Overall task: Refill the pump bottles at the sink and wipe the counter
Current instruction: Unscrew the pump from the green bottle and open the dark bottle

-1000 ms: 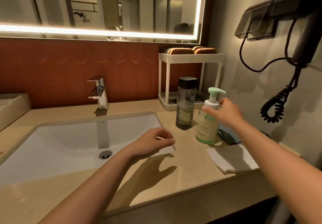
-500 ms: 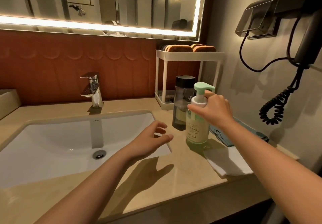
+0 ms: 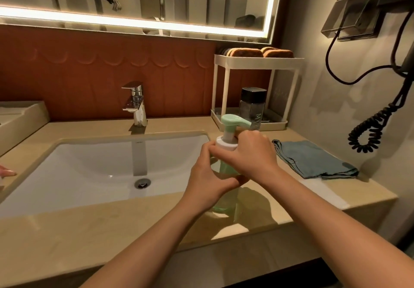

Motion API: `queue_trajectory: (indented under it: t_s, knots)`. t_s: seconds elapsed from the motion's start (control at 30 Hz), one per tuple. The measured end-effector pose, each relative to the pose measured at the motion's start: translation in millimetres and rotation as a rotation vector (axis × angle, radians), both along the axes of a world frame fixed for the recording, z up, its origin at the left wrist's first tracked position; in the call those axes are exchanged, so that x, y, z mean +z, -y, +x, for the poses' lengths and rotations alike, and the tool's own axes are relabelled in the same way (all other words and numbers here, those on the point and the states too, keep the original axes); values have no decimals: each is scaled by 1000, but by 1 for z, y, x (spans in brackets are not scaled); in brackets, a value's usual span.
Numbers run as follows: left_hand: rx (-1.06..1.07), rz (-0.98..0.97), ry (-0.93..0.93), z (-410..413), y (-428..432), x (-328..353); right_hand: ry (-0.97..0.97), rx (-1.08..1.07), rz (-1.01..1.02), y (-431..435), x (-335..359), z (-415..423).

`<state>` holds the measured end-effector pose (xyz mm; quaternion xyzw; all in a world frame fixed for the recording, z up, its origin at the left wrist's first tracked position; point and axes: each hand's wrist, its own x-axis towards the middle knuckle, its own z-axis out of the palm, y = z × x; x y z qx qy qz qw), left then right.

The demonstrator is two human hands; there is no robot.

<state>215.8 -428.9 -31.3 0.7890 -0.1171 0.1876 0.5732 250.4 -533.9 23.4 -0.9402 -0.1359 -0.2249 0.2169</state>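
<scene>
A green pump bottle (image 3: 225, 171) with a mint pump head and a white collar stands upright on the beige counter (image 3: 112, 231), just right of the white sink (image 3: 67, 164). My left hand (image 3: 208, 175) wraps around the bottle's body. My right hand (image 3: 251, 155) grips the white collar under the pump head from the right. A dark bottle with a black cap (image 3: 252, 106) stands behind, by the rack. A folded blue cloth (image 3: 313, 160) lies on the counter to the right.
A chrome tap (image 3: 136, 104) stands behind the sink. A white two-tier rack (image 3: 257, 63) with brown sponges on top fills the back right corner. A wall hair dryer's coiled cord (image 3: 371, 128) hangs at the right. Another person's fingertips (image 3: 6, 172) show at the left edge.
The pump bottle has come from beside the dark bottle toward the sink's right rim. My left hand, empty before, now grips its body; my right hand stays on its top.
</scene>
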Motion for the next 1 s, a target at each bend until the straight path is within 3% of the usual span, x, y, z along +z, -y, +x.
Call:
queue_trajectory:
  t_s: [0.2,0.4,0.63,0.83,1.0]
  knots:
    - [75,-38,2,9,1,-11,-72,116,-73,2,5,0]
    - [-24,-26,-33,17,-7,-13,-210,336,175,10,5,11]
    - [-175,-39,-96,24,-19,-11,-443,618,172,23,14,17]
    - [-134,-70,-117,23,-18,-14,-349,575,418,43,-6,7]
    - [-156,-57,-128,22,-16,-13,-187,385,394,18,-5,-4]
